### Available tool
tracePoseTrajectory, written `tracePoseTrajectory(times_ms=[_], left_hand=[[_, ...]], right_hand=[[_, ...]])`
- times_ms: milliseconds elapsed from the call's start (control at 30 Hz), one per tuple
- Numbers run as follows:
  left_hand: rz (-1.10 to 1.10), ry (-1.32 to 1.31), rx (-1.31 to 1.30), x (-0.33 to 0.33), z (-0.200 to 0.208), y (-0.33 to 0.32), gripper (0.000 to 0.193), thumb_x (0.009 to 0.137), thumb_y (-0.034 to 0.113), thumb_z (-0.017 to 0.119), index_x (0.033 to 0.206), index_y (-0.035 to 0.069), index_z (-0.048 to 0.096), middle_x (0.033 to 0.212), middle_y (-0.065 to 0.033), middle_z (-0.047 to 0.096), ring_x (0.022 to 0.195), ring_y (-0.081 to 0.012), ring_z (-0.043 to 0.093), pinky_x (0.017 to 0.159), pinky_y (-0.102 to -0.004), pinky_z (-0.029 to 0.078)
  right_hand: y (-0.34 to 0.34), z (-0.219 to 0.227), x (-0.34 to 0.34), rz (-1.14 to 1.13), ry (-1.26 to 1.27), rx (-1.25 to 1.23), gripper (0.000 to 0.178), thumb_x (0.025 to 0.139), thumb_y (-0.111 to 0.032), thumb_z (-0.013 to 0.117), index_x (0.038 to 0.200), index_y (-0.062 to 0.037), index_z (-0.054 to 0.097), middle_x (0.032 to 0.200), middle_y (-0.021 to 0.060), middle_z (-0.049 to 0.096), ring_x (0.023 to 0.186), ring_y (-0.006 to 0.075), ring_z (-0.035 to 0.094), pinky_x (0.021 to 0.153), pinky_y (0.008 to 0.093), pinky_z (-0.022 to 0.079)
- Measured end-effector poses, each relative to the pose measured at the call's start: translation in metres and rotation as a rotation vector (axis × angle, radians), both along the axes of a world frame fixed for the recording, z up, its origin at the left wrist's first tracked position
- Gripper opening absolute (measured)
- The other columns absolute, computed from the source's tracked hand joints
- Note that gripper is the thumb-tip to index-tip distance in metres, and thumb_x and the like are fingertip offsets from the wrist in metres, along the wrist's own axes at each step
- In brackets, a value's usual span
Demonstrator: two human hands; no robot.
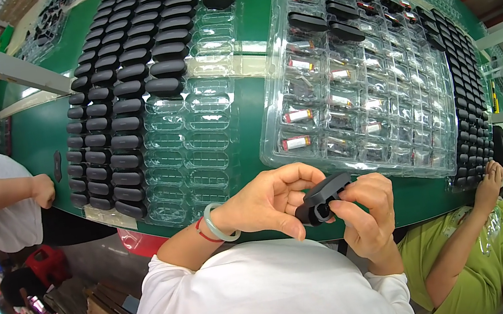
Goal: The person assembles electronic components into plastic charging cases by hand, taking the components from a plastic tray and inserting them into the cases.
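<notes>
A small black case [324, 193], like an earbud charging case, is held up in front of my chest with its lid raised. My left hand [262, 204] grips it from the left, thumb low and fingers curled behind. From the other side my right hand [368, 208] pinches the case near the lid edge and its opening. The fingers hide part of the inside, so its contents are unclear. Just beyond my hands lies a clear compartment tray [275, 143] with small red-and-white labelled parts and several black cases.
To the left, black oval cases [123, 124] fill rows beside bare pockets of a clear blister tray [191, 166]. More black cases [465, 86] stand at right on the green table [34, 140]. Co-workers are at both sides: a hand [43, 190] at left, a green sleeve [433, 260] at right.
</notes>
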State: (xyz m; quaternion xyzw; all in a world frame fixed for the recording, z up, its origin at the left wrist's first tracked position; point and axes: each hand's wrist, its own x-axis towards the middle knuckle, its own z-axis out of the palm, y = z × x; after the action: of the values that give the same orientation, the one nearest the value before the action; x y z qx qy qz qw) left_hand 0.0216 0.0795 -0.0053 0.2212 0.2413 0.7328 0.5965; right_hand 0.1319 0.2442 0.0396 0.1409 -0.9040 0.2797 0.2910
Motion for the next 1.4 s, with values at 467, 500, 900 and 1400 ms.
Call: tracePoseTrajectory(times_ms=[467, 500, 900, 1400], left_hand=[[-0.117, -0.153, -0.172, -0.002, 0.011, -0.001, 0.089, 0.056, 0.026, 0.085, 0.126, -0.008, 0.041, 0.115, -0.0164, 0.054, 0.096, -0.0225, 0.06, 0.086, -0.033, 0.049], [-0.119, -0.151, -0.179, -0.003, 0.012, 0.0, 0.088, 0.056, 0.026, 0.086, 0.125, -0.007, 0.043, 0.114, -0.015, 0.054, 0.095, -0.0216, 0.06, 0.085, -0.032, 0.05], [-0.063, -0.041, -0.199, 0.0, 0.01, 0.001, 0.09, 0.051, 0.026, 0.089, 0.124, -0.006, 0.046, 0.115, -0.0122, 0.054, 0.107, -0.0196, 0.053, 0.093, -0.0319, 0.042], [-0.022, 0.289, 0.053, 0.0, 0.002, -0.001, 0.081, 0.058, 0.018, 0.084, 0.125, -0.004, 0.045, 0.116, -0.0105, 0.052, 0.106, -0.019, 0.053, 0.095, -0.0327, 0.04]], right_hand=[[0.003, 0.0, -0.003, 0.062, -0.082, -0.077, 0.026, 0.064, -0.008, 0.068, 0.09, -0.008, 0.064, 0.087, 0.0037, 0.055, 0.077, 0.0195, 0.052, 0.069, 0.0359, 0.044], [0.003, -0.001, -0.003, 0.07, -0.084, -0.093, 0.026, 0.065, -0.008, 0.067, 0.09, -0.0082, 0.064, 0.087, 0.0037, 0.055, 0.077, 0.0196, 0.052, 0.07, 0.0361, 0.044], [-0.004, 0.0, 0.003, 0.021, 0.029, -0.035, 0.024, 0.067, -0.011, 0.069, 0.09, -0.0119, 0.064, 0.086, 0.0017, 0.056, 0.079, 0.0169, 0.053, 0.077, 0.0365, 0.043], [-0.02, -0.018, 0.026, -0.061, 0.204, 0.097, 0.018, 0.072, -0.014, 0.068, 0.089, -0.0195, 0.066, 0.095, -0.0017, 0.059, 0.09, 0.0128, 0.054, 0.088, 0.0368, 0.039]])
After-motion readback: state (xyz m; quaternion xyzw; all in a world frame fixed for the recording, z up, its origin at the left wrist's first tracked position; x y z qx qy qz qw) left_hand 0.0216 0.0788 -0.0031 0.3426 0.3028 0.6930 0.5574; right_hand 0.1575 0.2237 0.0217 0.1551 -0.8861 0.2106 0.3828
